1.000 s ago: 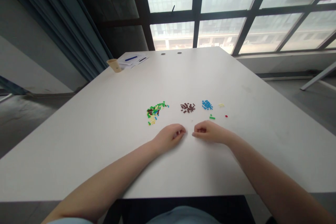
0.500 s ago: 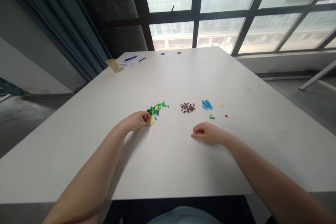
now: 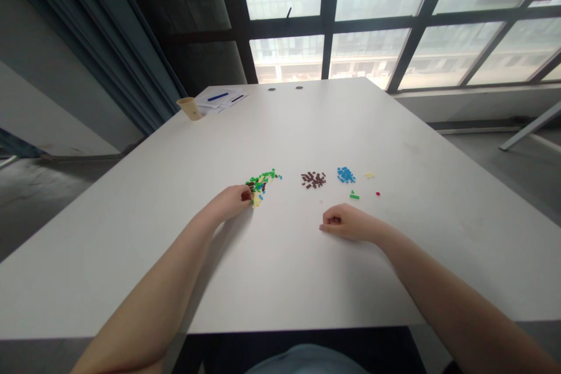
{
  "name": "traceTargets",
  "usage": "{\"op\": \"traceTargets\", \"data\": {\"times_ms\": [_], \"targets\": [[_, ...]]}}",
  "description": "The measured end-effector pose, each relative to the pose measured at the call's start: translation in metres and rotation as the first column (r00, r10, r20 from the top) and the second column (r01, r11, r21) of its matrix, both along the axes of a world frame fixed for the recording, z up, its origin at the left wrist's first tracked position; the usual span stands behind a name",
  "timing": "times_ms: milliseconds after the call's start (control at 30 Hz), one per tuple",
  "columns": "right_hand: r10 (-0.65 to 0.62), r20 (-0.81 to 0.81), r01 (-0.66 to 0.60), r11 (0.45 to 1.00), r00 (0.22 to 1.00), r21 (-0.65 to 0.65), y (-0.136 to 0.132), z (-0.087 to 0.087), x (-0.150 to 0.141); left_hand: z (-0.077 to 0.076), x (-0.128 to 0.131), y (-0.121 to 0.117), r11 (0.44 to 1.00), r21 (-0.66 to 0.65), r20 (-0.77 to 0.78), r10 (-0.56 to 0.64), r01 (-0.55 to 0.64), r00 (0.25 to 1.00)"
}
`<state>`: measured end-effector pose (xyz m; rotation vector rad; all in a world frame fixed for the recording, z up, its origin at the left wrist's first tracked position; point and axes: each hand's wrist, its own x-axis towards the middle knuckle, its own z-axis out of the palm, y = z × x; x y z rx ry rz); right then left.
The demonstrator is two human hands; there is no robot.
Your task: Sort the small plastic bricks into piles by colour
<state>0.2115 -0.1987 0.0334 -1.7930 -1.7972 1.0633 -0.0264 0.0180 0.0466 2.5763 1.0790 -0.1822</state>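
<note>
My left hand [image 3: 233,201] is at the near left edge of a mixed pile of small toy bricks [image 3: 264,179], green, brown, blue and yellow. Its thumb and fingers are curled together against the pile's edge; whatever is between them is too small to make out. My right hand [image 3: 345,222] rests on the white table [image 3: 280,269] in a loose fist, with nothing showing in it. Beyond it lie a heap of brown bricks [image 3: 314,180] and a heap of blue bricks [image 3: 346,175]. A few green bricks [image 3: 355,196] are closer to that hand.
Some yellow bricks [image 3: 369,175] and a single red brick [image 3: 377,193] lie on the right. At the far left stand a tan cup [image 3: 189,108] and papers [image 3: 221,103] with a blue pen [image 3: 218,97] on them. Windows rise behind the table.
My left hand's thumb and fingertips have come closer together at the pile, and the hand has shifted slightly. The right hand stays in place.
</note>
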Motion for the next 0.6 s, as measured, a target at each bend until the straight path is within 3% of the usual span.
{"op": "traceTargets", "data": {"times_ms": [300,600], "targets": [[-0.002,0.0,0.002,1.0,1.0,0.0,0.0008,-0.0036,0.0006,-0.0027,0.0018,0.0003,0.999,0.038,-0.016,0.03,-0.029,0.999],[-0.006,-0.005,0.006,1.0,1.0,-0.005,0.0011,-0.0019,-0.0003,-0.0017,-0.0017,0.0017,0.999,0.007,0.013,-0.036,0.036,0.999]]}}
